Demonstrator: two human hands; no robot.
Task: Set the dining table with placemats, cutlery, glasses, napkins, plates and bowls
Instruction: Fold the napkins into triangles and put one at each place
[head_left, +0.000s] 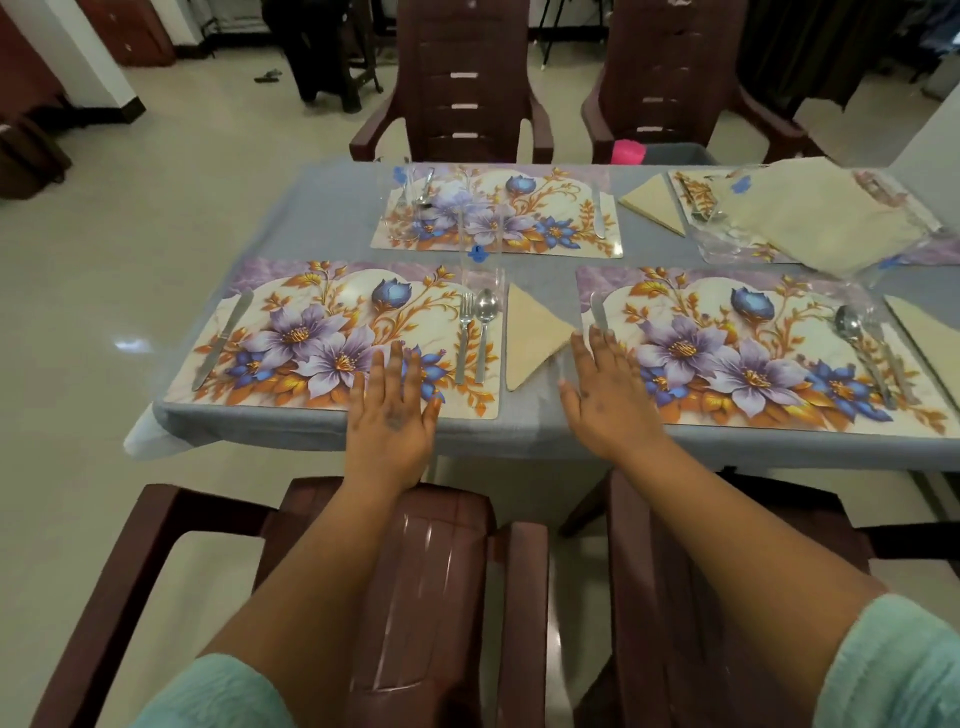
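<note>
Several floral placemats lie on the grey-clothed table (540, 441). The near left placemat (291, 343) carries a knife (223, 340) on its left side, a fork (464, 332) and spoon (484, 327) on its right, with a clear glass (480, 275) behind them. A folded beige napkin (530, 338) lies between the two near mats. My left hand (392, 415) rests flat and open on the near left mat's front edge. My right hand (602, 384) lies open on the cloth beside the near right placemat (753, 353), which holds a knife (598, 312) and spoon (852, 327).
The far left placemat (498, 213) has cutlery and a clear glass (400, 197). At far right a large beige napkin (810, 213) covers a mat. Maroon plastic chairs stand at the far side (467, 78) and right below my arms (426, 571).
</note>
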